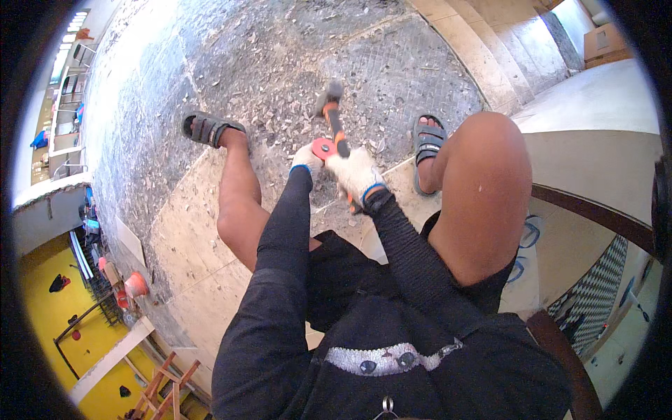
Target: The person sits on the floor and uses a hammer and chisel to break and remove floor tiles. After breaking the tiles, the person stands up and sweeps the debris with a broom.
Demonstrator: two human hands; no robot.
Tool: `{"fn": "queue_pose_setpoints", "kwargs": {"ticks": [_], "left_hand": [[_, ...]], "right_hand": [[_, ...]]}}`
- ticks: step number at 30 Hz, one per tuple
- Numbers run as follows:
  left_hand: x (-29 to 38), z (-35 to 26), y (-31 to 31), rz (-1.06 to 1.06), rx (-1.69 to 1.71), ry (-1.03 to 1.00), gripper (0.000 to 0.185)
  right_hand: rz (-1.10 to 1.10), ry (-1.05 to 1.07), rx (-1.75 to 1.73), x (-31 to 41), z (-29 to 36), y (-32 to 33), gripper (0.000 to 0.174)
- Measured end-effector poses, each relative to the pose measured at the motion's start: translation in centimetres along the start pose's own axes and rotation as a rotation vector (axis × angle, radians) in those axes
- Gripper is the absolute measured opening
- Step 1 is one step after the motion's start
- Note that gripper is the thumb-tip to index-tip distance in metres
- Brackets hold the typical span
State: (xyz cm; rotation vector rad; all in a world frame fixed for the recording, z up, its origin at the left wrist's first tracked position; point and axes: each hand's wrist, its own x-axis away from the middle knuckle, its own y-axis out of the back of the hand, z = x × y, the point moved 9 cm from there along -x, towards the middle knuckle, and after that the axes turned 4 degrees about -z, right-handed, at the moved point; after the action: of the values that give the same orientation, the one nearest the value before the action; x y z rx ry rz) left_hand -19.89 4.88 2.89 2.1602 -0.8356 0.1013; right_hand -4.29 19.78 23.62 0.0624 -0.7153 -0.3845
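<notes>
My right hand [358, 170], in a white knit glove with a blue cuff, grips the orange and black handle [333, 119] of a hammer. The steel hammer head [331, 95] is slightly blurred and points away from me; the handle's butt shows below my glove. Just left of it, my left hand [307, 159], gloved alike, is closed around a tool with a round red hand guard [321, 149], apparently a chisel. Its lower shaft and tip are hidden. Beneath both hands lie broken chips [278, 123] on a rough grey floor [388, 79].
My sandalled feet [207, 128] [429, 139] stand either side of the rubble. Beige tiles [199, 231] cover the near floor. Steps [488, 63] rise at upper right. Orange buckets [136, 284] and a wooden frame [170, 386] are at lower left.
</notes>
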Motion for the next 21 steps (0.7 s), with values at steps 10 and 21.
{"fn": "queue_pose_setpoints", "kwargs": {"ticks": [10, 21], "left_hand": [[1.0, 0.2, 3.6, -0.062, -0.13, 0.057, 0.041], [1.4, 0.1, 5.6, -0.162, -0.096, -0.015, 0.046]], "right_hand": [[-0.133, 0.019, 0.011, -1.3, -3.3, -2.5, 0.033], [0.065, -0.016, -0.333, -0.3, 0.7, -1.7, 0.02]]}}
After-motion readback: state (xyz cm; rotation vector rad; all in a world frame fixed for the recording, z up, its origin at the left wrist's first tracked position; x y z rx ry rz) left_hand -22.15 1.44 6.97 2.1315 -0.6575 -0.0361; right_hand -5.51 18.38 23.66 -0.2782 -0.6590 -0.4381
